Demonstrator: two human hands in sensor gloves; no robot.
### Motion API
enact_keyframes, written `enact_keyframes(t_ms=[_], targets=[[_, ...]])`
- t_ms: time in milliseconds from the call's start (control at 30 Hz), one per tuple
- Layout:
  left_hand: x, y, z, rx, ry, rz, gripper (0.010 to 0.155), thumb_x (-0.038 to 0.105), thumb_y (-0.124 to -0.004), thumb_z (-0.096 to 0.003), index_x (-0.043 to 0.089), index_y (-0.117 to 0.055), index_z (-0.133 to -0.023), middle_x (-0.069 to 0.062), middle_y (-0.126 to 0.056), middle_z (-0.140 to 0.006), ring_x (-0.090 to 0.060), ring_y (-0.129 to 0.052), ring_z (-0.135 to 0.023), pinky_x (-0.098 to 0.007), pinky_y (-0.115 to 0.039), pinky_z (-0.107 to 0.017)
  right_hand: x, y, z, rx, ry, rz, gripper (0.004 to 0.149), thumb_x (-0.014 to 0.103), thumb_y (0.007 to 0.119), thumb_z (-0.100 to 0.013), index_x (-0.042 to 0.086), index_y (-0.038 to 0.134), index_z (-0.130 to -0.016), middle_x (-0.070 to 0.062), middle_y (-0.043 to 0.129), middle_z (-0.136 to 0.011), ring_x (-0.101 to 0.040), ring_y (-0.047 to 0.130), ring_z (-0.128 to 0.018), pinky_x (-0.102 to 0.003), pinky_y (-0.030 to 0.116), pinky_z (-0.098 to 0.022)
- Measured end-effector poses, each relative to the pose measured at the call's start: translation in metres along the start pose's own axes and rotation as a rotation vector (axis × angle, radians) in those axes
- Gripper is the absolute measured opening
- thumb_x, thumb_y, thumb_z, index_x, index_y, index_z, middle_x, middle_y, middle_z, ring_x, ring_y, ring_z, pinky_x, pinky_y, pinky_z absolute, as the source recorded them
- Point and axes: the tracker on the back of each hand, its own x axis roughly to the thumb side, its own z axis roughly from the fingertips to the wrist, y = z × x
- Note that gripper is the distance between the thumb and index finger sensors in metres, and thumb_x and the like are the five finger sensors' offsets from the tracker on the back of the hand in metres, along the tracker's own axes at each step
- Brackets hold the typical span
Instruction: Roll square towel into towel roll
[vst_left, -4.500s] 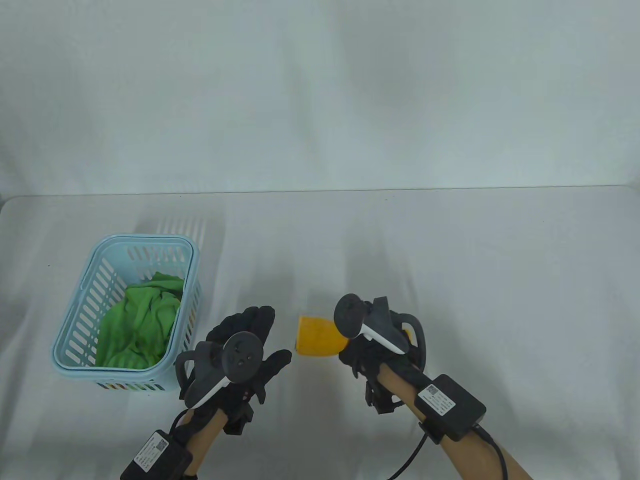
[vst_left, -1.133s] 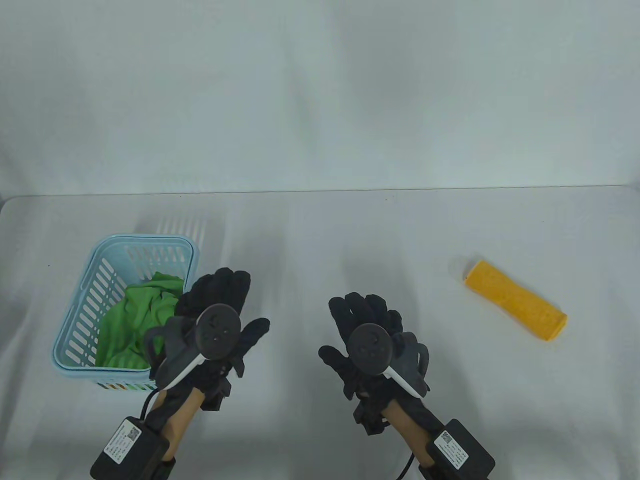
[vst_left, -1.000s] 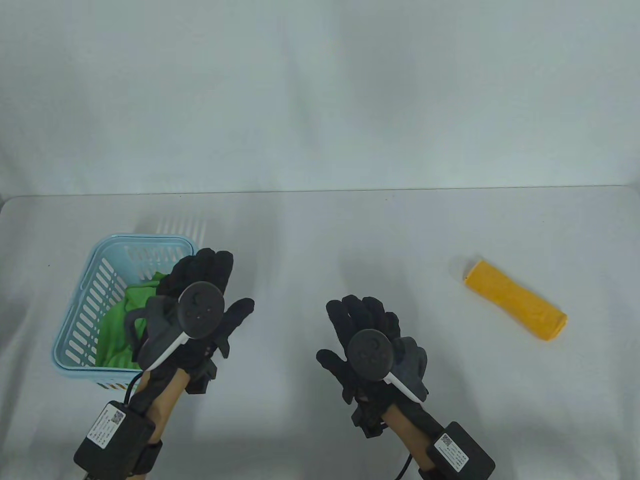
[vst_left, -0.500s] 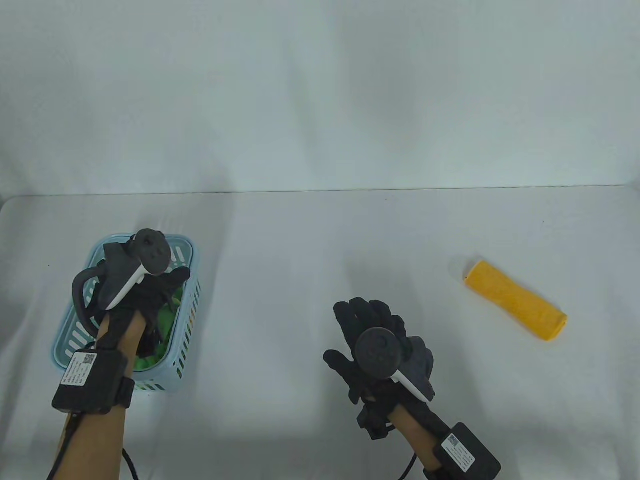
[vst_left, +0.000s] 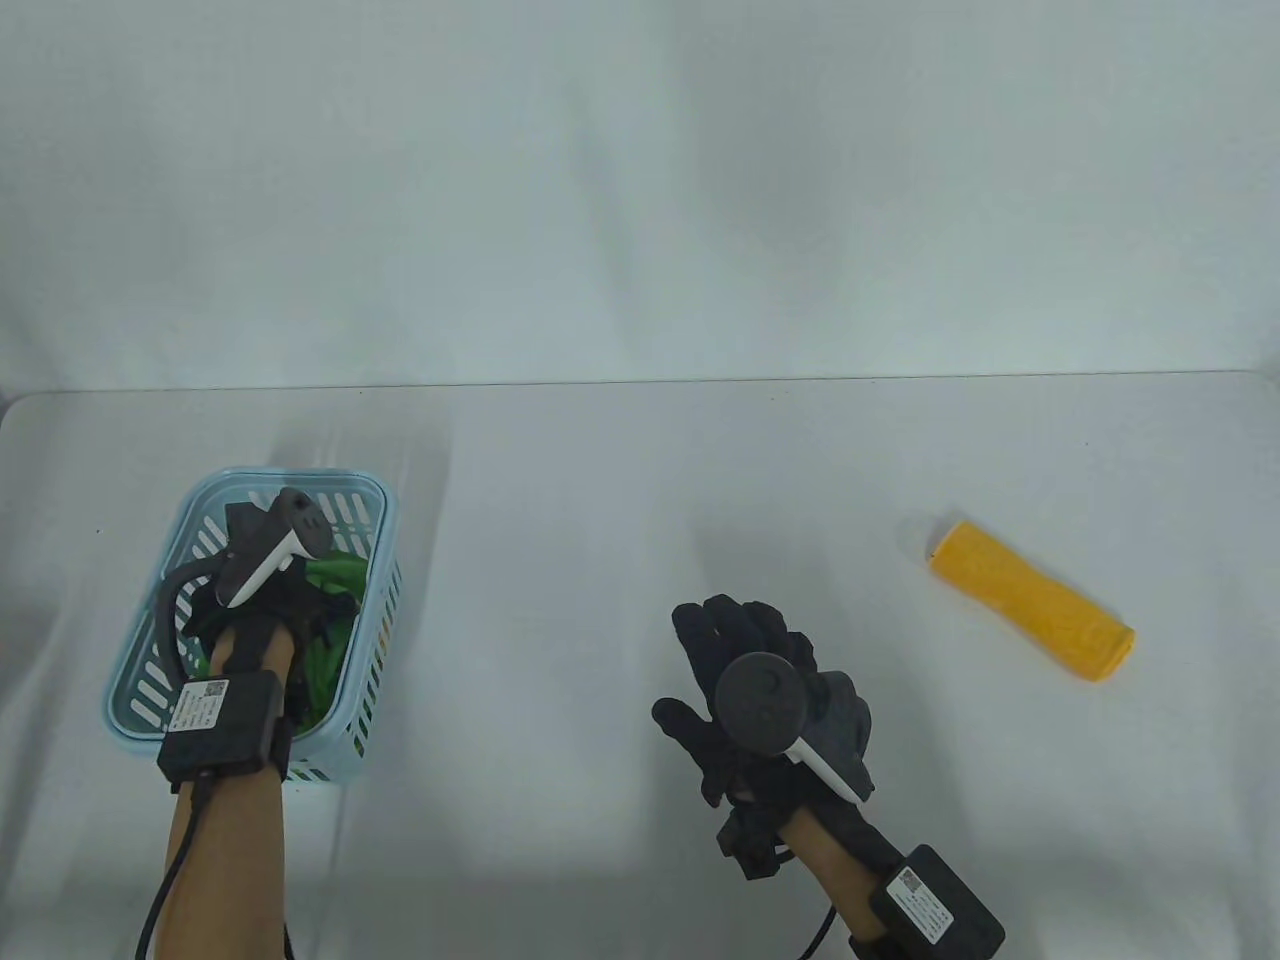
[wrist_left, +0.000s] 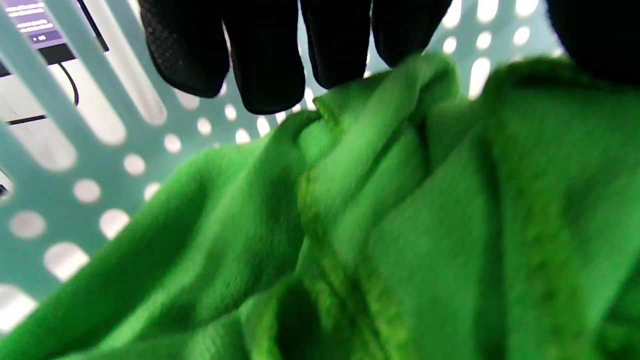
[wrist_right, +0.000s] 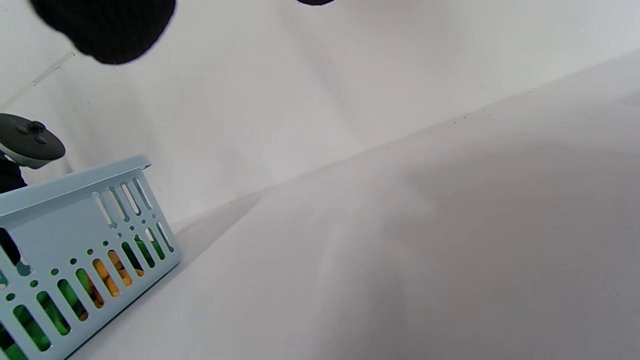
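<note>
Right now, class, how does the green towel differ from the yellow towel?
The green towel lies crumpled in the basket; the yellow towel is a tight roll on the bare table. The left hand reaches into the basket over the green towel; no hand is near the yellow one. Both are plain-coloured cloth.

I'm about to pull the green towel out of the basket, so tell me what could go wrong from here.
1. The green towel lies crumpled in the basket; the left hand may snag only one fold, so it comes out bunched rather than flat.
2. The basket looks light and nothing steadies it: the right hand hovers open, away from it, so pulling could drag or tip it.
</note>
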Motion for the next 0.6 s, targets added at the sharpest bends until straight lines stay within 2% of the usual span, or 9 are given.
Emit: enact_keyframes(t_ms=[133, 300, 600], targets=[[0.001, -0.012, -0.007, -0.021, 0.008, 0.012, 0.092, 0.064, -0.076, -0.0292, 0.030, -0.046, -0.109, -0.003, -0.055, -0.116, -0.038, -0.079, -0.099, -0.056, -0.069, -0.069, -0.001, 0.000, -0.001, 0.006, 0.006, 0.000, 0.082, 0.061, 0.071, -0.032, 0.042, 0.030, -0.100, 0.007, 0.031, -0.113, -0.035, 0.032, -0.109, -0.066, 0.033, -0.075], [0.002, -0.015, -0.011, -0.043, -0.006, 0.049, 0.089, 0.056, -0.080, -0.0310, 0.027, -0.047, -0.108, -0.005, -0.056, -0.114, -0.037, -0.082, -0.094, -0.055, -0.071, -0.068, -0.001, 0.000, -0.001, 0.016, 0.015, 0.004, 0.082, 0.061, 0.071, -0.032, 0.042, 0.030, -0.100, 0.007, 0.031, -0.113, -0.035, 0.033, -0.109, -0.066, 0.034, -0.075], [0.004, -0.014, -0.012, -0.059, -0.018, 0.041, 0.079, 0.036, -0.086, -0.0355, 0.019, -0.054, -0.105, -0.008, -0.072, -0.096, -0.020, -0.097, -0.063, -0.046, -0.082, -0.057, -0.002, 0.000, -0.002, 0.021, 0.026, 0.003, 0.082, 0.061, 0.071, -0.032, 0.041, 0.030, -0.100, 0.007, 0.031, -0.113, -0.035, 0.034, -0.109, -0.065, 0.034, -0.075]])
